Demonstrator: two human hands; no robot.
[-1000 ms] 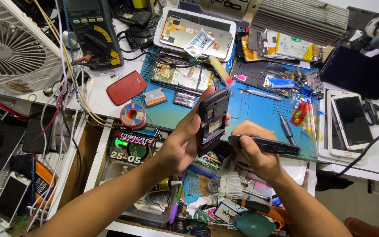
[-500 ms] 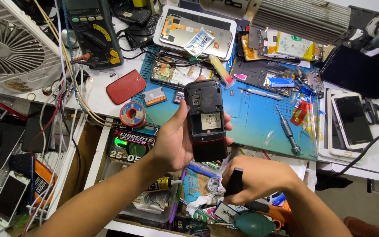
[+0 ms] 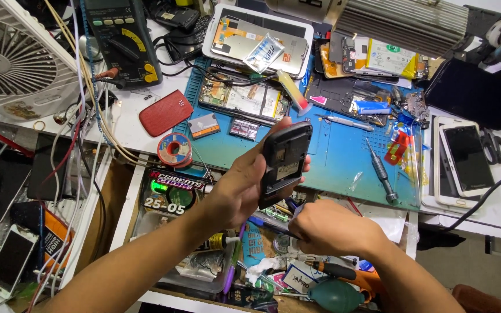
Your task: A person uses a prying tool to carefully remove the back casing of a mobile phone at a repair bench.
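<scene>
My left hand (image 3: 240, 186) grips a black phone (image 3: 285, 162) by its sides and holds it upright, a little tilted, above the front edge of the blue work mat (image 3: 343, 152). The phone's open back, with a label inside, faces me. My right hand (image 3: 327, 227) is just below the phone, over the open drawer (image 3: 199, 272). Its fingers curl downward and hide whatever is in them.
A screwdriver (image 3: 381, 171), tweezers and opened phone boards lie on the mat. A red back cover (image 3: 165, 112), a solder spool (image 3: 175, 149), a multimeter (image 3: 124, 36) and a white fan (image 3: 13, 61) are to the left. White phones (image 3: 466, 163) lie at the right.
My right hand, which held a flat black piece beside the phone, has dropped to the drawer and the piece is out of sight. The phone has tilted slightly in my left hand.
</scene>
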